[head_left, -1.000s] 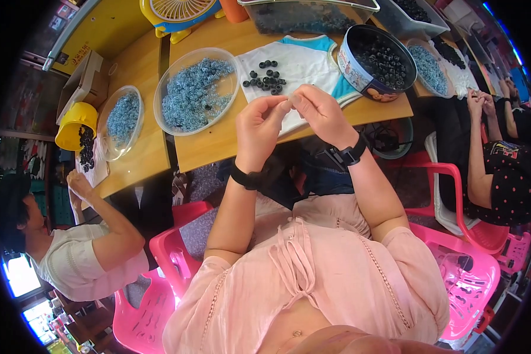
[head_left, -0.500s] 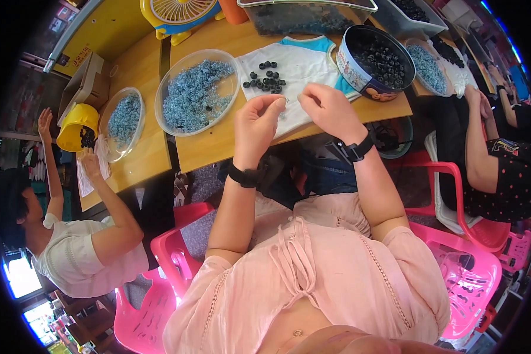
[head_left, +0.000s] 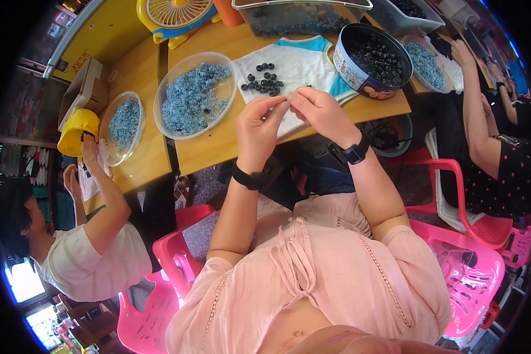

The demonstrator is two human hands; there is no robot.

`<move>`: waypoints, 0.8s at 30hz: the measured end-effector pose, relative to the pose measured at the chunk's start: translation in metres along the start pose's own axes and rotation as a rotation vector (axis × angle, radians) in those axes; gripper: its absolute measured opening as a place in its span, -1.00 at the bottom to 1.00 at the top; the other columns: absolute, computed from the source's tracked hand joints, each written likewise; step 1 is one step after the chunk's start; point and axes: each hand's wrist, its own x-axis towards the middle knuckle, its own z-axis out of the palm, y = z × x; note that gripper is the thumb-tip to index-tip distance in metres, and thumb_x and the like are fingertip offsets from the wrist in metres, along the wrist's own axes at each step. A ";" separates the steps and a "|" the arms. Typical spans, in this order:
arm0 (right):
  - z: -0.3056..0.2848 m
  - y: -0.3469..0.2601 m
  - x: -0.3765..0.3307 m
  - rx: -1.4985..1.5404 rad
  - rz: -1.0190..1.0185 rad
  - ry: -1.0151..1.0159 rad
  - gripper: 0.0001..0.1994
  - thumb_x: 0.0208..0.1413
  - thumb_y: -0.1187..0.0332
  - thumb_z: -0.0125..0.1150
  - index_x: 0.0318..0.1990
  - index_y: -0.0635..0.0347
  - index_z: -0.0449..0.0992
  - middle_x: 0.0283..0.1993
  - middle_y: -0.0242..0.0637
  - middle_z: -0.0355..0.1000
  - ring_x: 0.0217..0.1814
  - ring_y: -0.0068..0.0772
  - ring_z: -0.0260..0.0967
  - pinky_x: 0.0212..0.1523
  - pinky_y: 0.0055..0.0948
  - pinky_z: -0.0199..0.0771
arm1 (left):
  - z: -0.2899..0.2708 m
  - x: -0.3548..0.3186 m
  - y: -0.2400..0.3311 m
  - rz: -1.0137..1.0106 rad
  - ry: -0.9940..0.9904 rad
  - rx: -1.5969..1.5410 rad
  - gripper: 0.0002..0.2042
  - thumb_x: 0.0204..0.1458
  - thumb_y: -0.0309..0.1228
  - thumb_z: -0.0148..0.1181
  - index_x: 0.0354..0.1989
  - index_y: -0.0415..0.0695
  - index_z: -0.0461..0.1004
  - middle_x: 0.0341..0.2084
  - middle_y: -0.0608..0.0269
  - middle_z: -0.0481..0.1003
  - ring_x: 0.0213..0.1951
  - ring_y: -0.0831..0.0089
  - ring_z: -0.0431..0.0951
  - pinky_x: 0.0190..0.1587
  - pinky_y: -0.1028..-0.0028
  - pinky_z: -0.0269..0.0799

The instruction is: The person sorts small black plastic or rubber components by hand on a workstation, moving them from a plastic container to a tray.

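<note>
My left hand (head_left: 259, 127) and my right hand (head_left: 323, 115) meet over the front of a white cloth with turquoise edges (head_left: 304, 56). Thumb and forefinger of each are pinched together, and the fingertips touch. What sits between them is too small and covered to make out. Just beyond my fingers, a loose group of small black ring-shaped parts (head_left: 265, 84) lies on the cloth. To the left stands a round clear tub (head_left: 233, 97) of small translucent blue pieces (head_left: 189, 97). A round tin (head_left: 347, 69) full of black parts (head_left: 377, 65) stands to the right.
A clear bin (head_left: 301, 23) and a yellow and blue fan (head_left: 174, 17) stand at the back. At left, a co-worker's hand (head_left: 88, 147) reaches to a yellow bucket (head_left: 76, 133) beside another tub (head_left: 140, 121). Another person (head_left: 478, 130) sits at right. Pink chairs (head_left: 469, 277) flank me.
My hands have come together, the right moving left until the fingertips meet. The left co-worker has lowered one hand from beside the bucket. The person at right has reached farther forward.
</note>
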 end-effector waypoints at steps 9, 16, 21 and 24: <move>0.007 -0.003 0.001 0.075 0.033 0.009 -0.63 0.36 0.15 0.04 -0.38 0.28 0.42 -0.54 -0.42 0.31 -0.47 -0.61 0.22 -0.42 -0.54 0.26 | 0.000 0.001 0.008 0.079 0.065 0.070 -0.89 0.04 -0.53 0.34 -0.26 -0.23 0.64 -0.39 0.21 0.60 -0.44 0.55 0.49 -0.38 0.57 0.38; 0.014 0.000 0.001 -0.276 -0.319 0.162 -0.75 0.33 0.29 0.08 -0.34 0.30 0.39 -0.46 -0.11 0.36 -0.40 -0.10 0.36 -0.35 -0.30 0.35 | -0.001 -0.002 0.004 -0.028 0.053 0.146 -0.88 0.08 -0.45 0.32 -0.28 -0.24 0.63 -0.45 0.22 0.60 -0.46 0.55 0.48 -0.38 0.54 0.39; 0.016 0.004 0.002 -0.374 -0.523 0.266 -0.79 0.31 0.32 0.07 -0.29 0.31 0.39 -0.39 -0.02 0.38 -0.29 0.12 0.37 -0.30 -0.20 0.38 | 0.003 -0.004 0.000 -0.331 0.047 -0.175 -0.83 0.13 -0.41 0.29 -0.24 -0.28 0.60 -0.47 0.22 0.56 -0.46 0.57 0.46 -0.34 0.54 0.39; 0.018 0.003 0.002 -0.359 -0.513 0.280 -0.78 0.32 0.31 0.06 -0.29 0.31 0.39 -0.41 -0.03 0.38 -0.34 0.08 0.35 -0.34 -0.21 0.37 | 0.003 -0.004 -0.002 -0.239 0.050 -0.055 -0.85 0.12 -0.44 0.27 -0.25 -0.28 0.58 -0.42 0.18 0.55 -0.44 0.50 0.46 -0.34 0.51 0.39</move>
